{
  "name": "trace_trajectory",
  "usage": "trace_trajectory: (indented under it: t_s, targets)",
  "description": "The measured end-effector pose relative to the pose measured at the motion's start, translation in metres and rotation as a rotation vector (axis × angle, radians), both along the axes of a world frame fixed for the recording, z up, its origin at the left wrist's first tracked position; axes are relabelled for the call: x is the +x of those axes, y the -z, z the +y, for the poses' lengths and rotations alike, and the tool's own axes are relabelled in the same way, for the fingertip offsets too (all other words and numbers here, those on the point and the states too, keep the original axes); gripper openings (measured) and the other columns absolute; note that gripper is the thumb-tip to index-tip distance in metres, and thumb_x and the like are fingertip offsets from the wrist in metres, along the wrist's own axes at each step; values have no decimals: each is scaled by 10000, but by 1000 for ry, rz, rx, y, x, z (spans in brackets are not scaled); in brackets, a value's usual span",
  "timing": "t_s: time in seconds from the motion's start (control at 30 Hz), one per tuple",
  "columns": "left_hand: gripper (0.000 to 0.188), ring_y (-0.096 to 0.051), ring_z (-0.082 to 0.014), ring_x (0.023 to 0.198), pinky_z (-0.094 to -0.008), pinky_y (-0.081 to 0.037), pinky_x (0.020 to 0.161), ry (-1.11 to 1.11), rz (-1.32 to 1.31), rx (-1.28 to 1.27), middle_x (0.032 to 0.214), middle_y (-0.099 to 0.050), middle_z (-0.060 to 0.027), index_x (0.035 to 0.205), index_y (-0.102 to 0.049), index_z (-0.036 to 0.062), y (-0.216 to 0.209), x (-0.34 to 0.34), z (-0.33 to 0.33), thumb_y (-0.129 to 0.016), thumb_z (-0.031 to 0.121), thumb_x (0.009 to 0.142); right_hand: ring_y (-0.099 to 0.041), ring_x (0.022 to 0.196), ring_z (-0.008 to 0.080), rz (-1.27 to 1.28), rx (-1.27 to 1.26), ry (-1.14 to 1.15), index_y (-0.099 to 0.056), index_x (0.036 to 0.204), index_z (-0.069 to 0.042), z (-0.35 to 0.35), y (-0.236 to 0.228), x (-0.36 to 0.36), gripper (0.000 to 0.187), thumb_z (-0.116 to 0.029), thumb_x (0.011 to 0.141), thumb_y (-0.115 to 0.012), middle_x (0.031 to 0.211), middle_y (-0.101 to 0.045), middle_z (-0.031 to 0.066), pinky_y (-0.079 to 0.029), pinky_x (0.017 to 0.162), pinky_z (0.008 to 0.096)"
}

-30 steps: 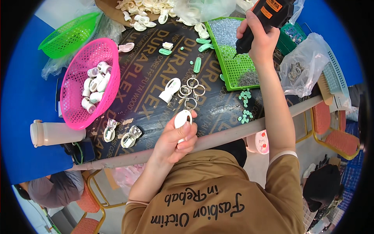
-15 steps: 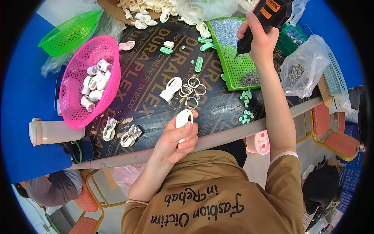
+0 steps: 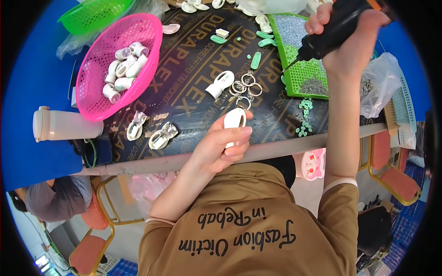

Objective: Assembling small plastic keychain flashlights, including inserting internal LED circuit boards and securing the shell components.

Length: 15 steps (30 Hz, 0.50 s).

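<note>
While our left hand (image 3: pixel 223 141) grips one white case (image 3: pixel 232 120), long axis pointing away from us, our right hand (image 3: pixel 353 50) holds one black screwdriver (image 3: pixel 338 33) rightward and beyond, tip slanted toward it.

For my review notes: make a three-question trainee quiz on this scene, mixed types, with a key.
1. Which hand holds the black tool?
2. True or false: the pink basket holds white parts.
3. Fill in: on the table, just beyond the white casing in the left hand, are metal ____.

Key: 1. the right hand; 2. true; 3. rings.
</note>
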State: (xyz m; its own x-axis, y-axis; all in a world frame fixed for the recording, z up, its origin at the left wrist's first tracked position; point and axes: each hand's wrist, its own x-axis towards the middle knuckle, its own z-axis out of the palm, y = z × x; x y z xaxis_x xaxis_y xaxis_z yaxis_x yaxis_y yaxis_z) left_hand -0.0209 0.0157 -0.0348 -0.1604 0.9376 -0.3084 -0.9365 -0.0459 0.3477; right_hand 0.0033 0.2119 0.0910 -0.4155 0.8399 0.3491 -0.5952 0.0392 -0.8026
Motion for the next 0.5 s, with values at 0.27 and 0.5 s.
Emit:
trace_trajectory:
  t_s: [0.27,0.5]
  targets:
    - [244,-326,-41,397,-185,-188,338,-3,-23,21,604,-424,14,1043,-496,76,3,0,-1,-555,1,818,-470,354,139,-96,195,-391,-449,858,-15,-54,0,-5,771,-760,759,-283,487,-464,62,-415,345,231]
    - [232,-331,-45,398,-184,-187,334,-3,-26,10,616,-429,10,1036,-498,77,2,1,-1,-557,3,823,-502,436,115,-123,211,-481,-466,919,-1,-56,4,0,781,-751,753,-327,704,-514,59,-420,378,218]
